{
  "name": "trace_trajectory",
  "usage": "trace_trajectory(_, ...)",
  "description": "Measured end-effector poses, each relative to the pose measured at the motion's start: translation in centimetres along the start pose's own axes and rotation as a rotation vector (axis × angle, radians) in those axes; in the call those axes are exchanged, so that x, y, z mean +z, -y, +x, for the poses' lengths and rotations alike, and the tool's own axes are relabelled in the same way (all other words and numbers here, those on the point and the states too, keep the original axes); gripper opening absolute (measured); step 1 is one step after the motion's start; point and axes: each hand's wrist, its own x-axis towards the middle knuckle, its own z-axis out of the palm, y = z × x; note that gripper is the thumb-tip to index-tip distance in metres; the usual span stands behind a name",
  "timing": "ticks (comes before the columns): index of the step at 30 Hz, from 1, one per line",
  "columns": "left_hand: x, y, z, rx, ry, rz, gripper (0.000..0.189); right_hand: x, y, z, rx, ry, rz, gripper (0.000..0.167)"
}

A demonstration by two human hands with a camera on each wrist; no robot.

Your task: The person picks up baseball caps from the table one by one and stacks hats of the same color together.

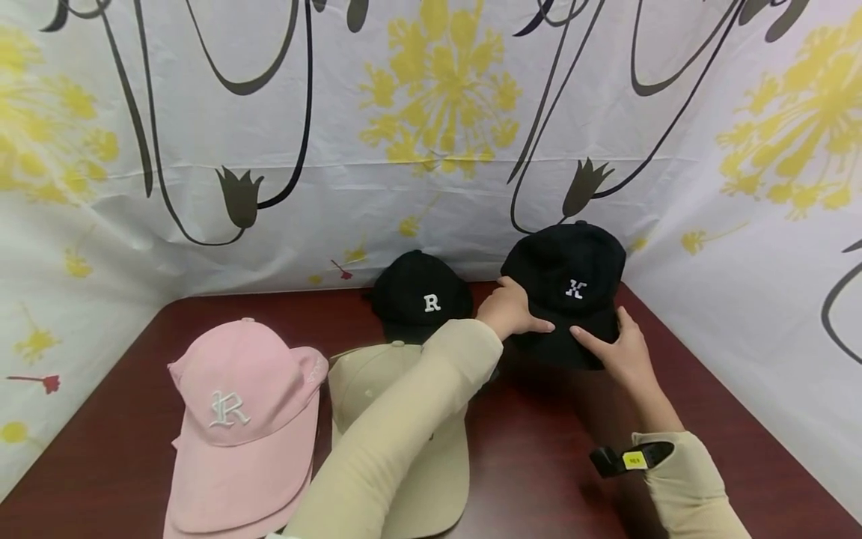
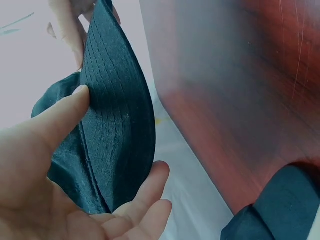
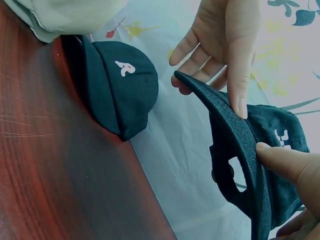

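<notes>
Both hands hold a black baseball cap (image 1: 562,258) with a small white letter over the table's back right corner. My left hand (image 1: 510,311) grips one side of its brim, thumb on top and fingers underneath, as the left wrist view shows on the brim (image 2: 120,115). On the other side my right hand (image 1: 629,359) has its thumb where brim meets crown, the fingers wrapped behind the cap. In the right wrist view the open back strap (image 3: 230,180) shows below the brim. Another black cap (image 1: 420,288), marked with a white R, sits left of my left hand.
A pink cap (image 1: 236,389) with a white R lies at the left, stacked on more pink. Beside it a beige cap (image 1: 431,486) is partly covered by my left sleeve (image 1: 397,419). Patterned white cloth (image 1: 444,209) rises behind the dark red table (image 1: 532,449).
</notes>
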Motion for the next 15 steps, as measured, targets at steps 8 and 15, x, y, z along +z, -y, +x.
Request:
trace_trajectory(8, 0.3, 0.4, -0.8, -0.023, 0.005, 0.023, 0.103, -0.2, 0.1, -1.3, 0.035, 0.078, -0.031, 0.096)
trace_trajectory(15, 0.6, 1.0, -1.4, -0.034, 0.044, 0.09, 0.103, 0.0, -0.2, -2.7, 0.032, 0.126, -0.052, 0.096)
